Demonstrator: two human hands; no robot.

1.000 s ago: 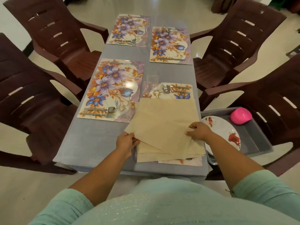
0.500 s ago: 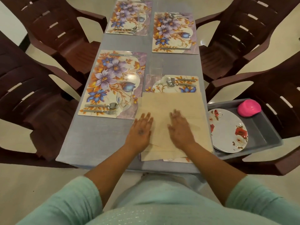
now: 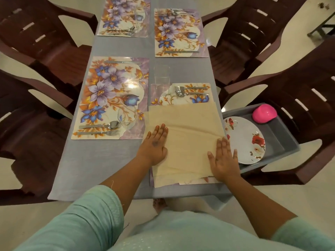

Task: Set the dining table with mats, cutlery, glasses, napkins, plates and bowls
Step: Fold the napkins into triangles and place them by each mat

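Both hands have slid apart since half a second ago: my left hand [image 3: 156, 142] now lies flat, fingers straight, on the left part of the beige napkin stack [image 3: 184, 140], and my right hand [image 3: 223, 156] presses flat on its right edge, neither gripping, apparently to smooth the cloth. That stack covers the near half of the near-right floral mat [image 3: 183, 95], where spoons and forks [image 3: 188, 91] lie beside a clear glass [image 3: 161, 78]. Just right of the table, a grey tray [image 3: 279, 140] on a chair holds the flowered plate [image 3: 244, 140] and a pink bowl [image 3: 264, 113], handy for the later steps.
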